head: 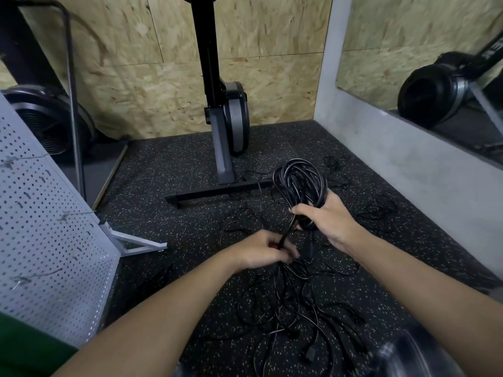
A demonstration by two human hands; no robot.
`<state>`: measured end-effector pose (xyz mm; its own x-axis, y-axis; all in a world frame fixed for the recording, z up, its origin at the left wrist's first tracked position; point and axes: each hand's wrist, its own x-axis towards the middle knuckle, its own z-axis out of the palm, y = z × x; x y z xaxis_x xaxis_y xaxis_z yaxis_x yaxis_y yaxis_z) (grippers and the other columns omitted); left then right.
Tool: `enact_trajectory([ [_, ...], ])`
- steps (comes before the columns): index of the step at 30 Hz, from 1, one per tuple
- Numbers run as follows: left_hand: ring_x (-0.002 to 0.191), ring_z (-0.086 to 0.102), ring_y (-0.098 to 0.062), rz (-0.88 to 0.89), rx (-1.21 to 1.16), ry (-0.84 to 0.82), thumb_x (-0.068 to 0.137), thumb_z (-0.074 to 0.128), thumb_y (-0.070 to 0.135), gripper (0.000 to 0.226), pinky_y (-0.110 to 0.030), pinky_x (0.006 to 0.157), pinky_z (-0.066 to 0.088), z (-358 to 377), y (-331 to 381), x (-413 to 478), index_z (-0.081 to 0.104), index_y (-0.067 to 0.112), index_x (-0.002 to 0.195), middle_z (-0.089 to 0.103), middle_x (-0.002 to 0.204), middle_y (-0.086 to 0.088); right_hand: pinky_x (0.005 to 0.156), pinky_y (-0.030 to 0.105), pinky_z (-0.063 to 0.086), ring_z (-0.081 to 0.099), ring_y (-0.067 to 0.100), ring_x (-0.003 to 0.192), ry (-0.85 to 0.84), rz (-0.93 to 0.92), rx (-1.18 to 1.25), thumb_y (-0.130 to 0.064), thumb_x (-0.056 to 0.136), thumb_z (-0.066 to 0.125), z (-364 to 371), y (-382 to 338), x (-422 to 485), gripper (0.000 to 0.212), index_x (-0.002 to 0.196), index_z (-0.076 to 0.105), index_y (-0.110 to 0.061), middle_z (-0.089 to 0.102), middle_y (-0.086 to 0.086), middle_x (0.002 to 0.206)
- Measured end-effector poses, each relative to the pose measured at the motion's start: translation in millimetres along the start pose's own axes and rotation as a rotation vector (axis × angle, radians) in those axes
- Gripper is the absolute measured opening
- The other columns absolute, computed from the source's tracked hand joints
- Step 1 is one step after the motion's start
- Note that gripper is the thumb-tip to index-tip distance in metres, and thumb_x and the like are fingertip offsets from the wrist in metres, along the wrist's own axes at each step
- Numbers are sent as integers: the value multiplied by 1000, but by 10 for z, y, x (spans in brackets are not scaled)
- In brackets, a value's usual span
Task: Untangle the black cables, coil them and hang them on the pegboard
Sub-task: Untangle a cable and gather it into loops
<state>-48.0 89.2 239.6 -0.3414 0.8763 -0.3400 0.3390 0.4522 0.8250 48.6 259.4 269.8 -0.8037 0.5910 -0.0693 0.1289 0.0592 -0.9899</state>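
Single view from the camera on my head, facing forward and steeply down along my forearms. My left hand [265,248], right hand [326,219] and the cables [299,183] sit near, mid-frame. The wide lens also takes in the floor [168,170], the pegboard [40,240] at left, the wall [272,50] ahead and the mirror [408,36] at right.

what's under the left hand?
A tangle of loose black cables on the speckled floor. The left hand pinches one strand running to the coil; floor directly beneath it is covered.
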Motion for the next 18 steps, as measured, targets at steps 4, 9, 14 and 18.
enact_trajectory([
  [4,100,71,-8,-3,116,27,105,59,38,28,-27,99,49,-69,-53,-31,77,17,98,78,103,9,88,59,60,74,26,92,84,-13,-31,-6,76,81,-134,-15,27,48,118,62,-19,76,6,101],
  [9,69,71,-16,148,146,341,106,55,41,23,-37,78,55,-234,27,-147,70,24,100,73,76,2,80,57,63,78,28,77,150,0,-137,-10,84,73,-316,45,62,42,118,55,-27,76,9,101],
  [14,85,61,-6,445,269,562,100,68,31,10,-23,76,48,-319,227,-139,74,25,104,65,93,9,70,47,63,77,32,75,-24,77,-206,-3,91,67,-353,43,44,40,124,53,-22,73,16,100],
  [18,91,59,-10,500,317,549,97,71,32,12,-29,81,50,-305,297,-119,77,27,106,56,98,9,64,42,57,72,30,69,-210,135,-233,5,90,62,-302,-1,-23,34,118,53,-13,69,17,88],
])
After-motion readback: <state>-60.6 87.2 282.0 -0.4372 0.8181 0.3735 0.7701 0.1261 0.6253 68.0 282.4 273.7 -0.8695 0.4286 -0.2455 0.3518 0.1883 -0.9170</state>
